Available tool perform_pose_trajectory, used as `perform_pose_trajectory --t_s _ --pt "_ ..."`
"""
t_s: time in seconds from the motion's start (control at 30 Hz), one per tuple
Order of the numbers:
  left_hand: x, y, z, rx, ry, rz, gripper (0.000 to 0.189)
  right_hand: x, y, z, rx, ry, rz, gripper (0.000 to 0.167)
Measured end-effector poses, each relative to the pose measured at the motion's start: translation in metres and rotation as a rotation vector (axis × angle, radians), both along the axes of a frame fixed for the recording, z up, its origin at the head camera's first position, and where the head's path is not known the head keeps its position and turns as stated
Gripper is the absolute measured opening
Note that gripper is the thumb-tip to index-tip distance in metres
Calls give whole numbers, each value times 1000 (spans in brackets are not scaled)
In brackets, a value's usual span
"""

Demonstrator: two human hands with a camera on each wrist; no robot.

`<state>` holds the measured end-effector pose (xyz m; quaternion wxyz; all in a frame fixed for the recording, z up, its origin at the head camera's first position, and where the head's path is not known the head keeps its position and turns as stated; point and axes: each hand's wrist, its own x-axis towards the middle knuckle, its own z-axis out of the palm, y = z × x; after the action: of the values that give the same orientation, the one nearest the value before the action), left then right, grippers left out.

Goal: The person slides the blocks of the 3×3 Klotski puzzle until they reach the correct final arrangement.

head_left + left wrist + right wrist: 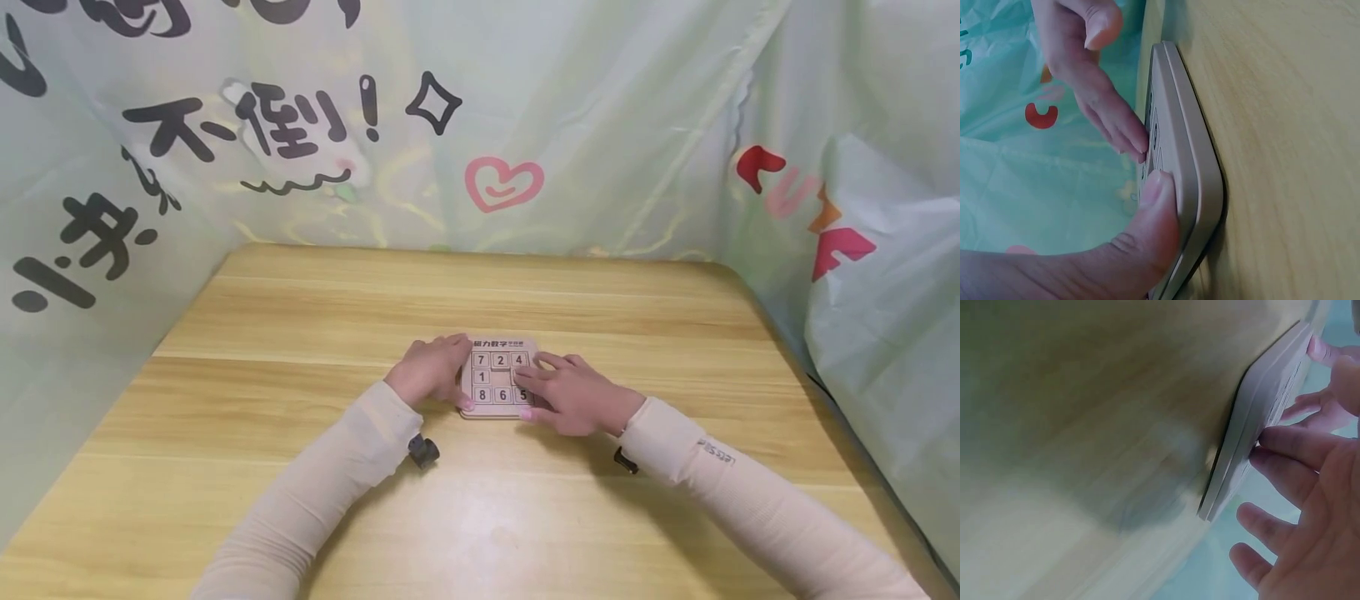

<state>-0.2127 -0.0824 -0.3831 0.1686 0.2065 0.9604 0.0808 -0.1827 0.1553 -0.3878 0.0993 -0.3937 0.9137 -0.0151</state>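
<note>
A number slide puzzle (498,408) lies flat on the table, with 7, 2, 4 in its top row, 1 at the middle left and 8, 6, 5 below. Its centre cell is bare; the right tile of the middle row is mostly hidden by fingers. My left hand (432,369) grips the puzzle's left side, its thumb (1159,206) on the near corner and the fingers at the far one. Fairly straight fingers (1291,447) of my right hand (577,396) touch the tiles at the right side. The other right fingers are spread and hold nothing.
The wooden table (480,517) stretches around the puzzle on every side. A pale green printed sheet (585,100) hangs behind it and along both sides. Dark wrist devices (424,452) sit under both sleeves.
</note>
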Motion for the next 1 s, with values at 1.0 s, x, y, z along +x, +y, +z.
perform_pose_trajectory --t_s 1.0 --pt "1 1 1 -17 -11 10 90 1 -1 3 8 -18 -46 65"
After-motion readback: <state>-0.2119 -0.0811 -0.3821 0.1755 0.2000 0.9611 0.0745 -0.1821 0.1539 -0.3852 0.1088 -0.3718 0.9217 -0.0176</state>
